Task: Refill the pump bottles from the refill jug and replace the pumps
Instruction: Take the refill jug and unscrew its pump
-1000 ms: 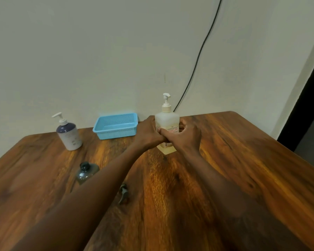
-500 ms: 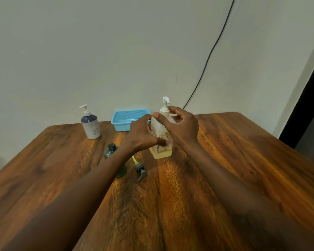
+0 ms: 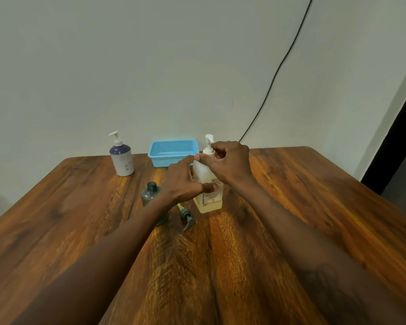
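Observation:
A tall translucent bottle (image 3: 208, 198) with a little yellowish liquid and a white pump (image 3: 208, 143) stands at the table's middle. My left hand (image 3: 185, 181) grips its body from the left. My right hand (image 3: 229, 164) is closed around the pump collar at its neck. Left of it stands a dark grey bottle (image 3: 151, 194) with its neck open, partly hidden by my left forearm. Its grey pump (image 3: 186, 218) lies on the table in front. A white and navy pump bottle (image 3: 122, 158) stands at the back left.
A light blue mesh basket (image 3: 172, 152) sits at the back against the wall, just behind the tall bottle. A black cable (image 3: 277, 73) runs down the wall to the table's far edge. The wooden table (image 3: 220, 266) fills the foreground.
The view has tilted and the bottles appear farther. My right hand has moved from the tall bottle's body up to its pump collar; my left hand stays on the body.

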Demonstrator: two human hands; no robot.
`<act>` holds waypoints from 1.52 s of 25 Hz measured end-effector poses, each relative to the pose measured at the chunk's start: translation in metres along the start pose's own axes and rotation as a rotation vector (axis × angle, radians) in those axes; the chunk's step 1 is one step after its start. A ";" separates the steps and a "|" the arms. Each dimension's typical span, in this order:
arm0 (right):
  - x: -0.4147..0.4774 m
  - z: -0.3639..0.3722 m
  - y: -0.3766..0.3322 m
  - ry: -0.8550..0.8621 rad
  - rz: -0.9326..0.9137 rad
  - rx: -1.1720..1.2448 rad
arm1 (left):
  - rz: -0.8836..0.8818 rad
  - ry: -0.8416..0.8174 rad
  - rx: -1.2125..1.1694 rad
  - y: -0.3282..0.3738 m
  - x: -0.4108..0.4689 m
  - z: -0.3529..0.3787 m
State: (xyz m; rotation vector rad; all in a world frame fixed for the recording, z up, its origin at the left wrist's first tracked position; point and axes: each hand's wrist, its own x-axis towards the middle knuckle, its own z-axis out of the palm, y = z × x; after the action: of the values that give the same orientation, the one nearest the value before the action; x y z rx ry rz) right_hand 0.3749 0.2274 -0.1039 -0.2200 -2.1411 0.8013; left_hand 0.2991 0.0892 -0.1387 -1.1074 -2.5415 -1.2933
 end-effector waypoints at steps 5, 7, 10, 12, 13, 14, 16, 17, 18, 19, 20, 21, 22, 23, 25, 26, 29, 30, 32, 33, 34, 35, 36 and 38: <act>0.011 -0.012 0.012 -0.284 0.018 0.151 | -0.019 -0.082 0.010 -0.008 0.007 -0.010; 0.011 -0.016 0.011 -0.304 0.031 0.144 | -0.019 -0.064 0.027 -0.008 0.007 -0.008; 0.012 -0.013 0.001 -0.122 0.013 0.002 | -0.002 -0.028 0.021 -0.005 0.003 -0.001; 0.014 -0.008 0.000 -0.081 0.033 -0.060 | -0.002 -0.035 0.004 -0.008 0.002 0.001; 0.013 -0.006 -0.002 -0.091 0.021 -0.078 | -0.014 -0.041 0.006 -0.010 0.002 0.001; 0.013 -0.004 -0.002 -0.113 0.008 -0.081 | -0.030 -0.040 0.017 -0.013 0.003 0.001; 0.010 -0.001 -0.001 -0.191 0.025 0.022 | -0.064 -0.042 0.056 -0.018 0.003 -0.001; 0.010 -0.002 0.000 -0.251 0.056 0.115 | -0.076 -0.051 0.074 -0.019 0.003 -0.003; 0.010 -0.003 0.001 -0.322 0.087 0.219 | -0.081 -0.058 0.085 -0.021 0.003 -0.005; 0.012 -0.004 0.003 -0.392 0.102 0.286 | -0.088 -0.066 0.089 -0.022 0.004 -0.005; 0.015 -0.006 0.005 -0.453 0.097 0.321 | -0.090 -0.072 0.086 -0.024 0.005 -0.006; 0.017 -0.008 0.007 -0.489 0.084 0.327 | -0.094 -0.075 0.080 -0.025 0.006 -0.006; 0.019 -0.008 0.010 -0.502 0.069 0.318 | -0.097 -0.073 0.075 -0.025 0.007 -0.004; 0.019 -0.008 0.010 -0.486 0.059 0.281 | -0.098 -0.073 0.072 -0.025 0.008 -0.003; 0.017 -0.006 0.009 -0.368 0.064 0.115 | -0.091 -0.072 0.051 -0.023 0.011 -0.001; 0.016 -0.003 0.010 -0.282 0.055 0.011 | -0.086 -0.070 0.044 -0.022 0.014 0.001; 0.014 0.005 0.015 -0.172 0.048 -0.085 | -0.102 -0.084 0.013 -0.021 0.018 0.004; 0.016 0.006 0.018 -0.220 0.073 -0.033 | -0.106 -0.091 0.001 -0.021 0.018 0.004; 0.020 0.004 0.024 -0.377 0.140 0.170 | -0.119 -0.100 -0.015 -0.024 0.018 0.004; 0.021 0.001 0.025 -0.449 0.171 0.275 | -0.127 -0.107 -0.020 -0.026 0.018 0.003; 0.020 -0.002 0.025 -0.507 0.193 0.336 | -0.133 -0.113 -0.021 -0.027 0.018 0.003; 0.020 -0.004 0.023 -0.549 0.192 0.321 | -0.137 -0.119 -0.019 -0.027 0.017 0.004; 0.019 -0.005 0.022 -0.563 0.164 0.242 | -0.138 -0.123 -0.020 -0.028 0.016 0.004; 0.016 -0.002 0.021 -0.455 0.071 0.009 | -0.134 -0.129 -0.028 -0.028 0.015 0.008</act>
State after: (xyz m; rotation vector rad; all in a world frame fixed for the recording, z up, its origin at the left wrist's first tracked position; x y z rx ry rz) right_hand 0.3639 0.2508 -0.1056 -0.1159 -2.5647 0.9734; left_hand 0.2721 0.0925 -0.1566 -1.0756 -2.7421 -1.3328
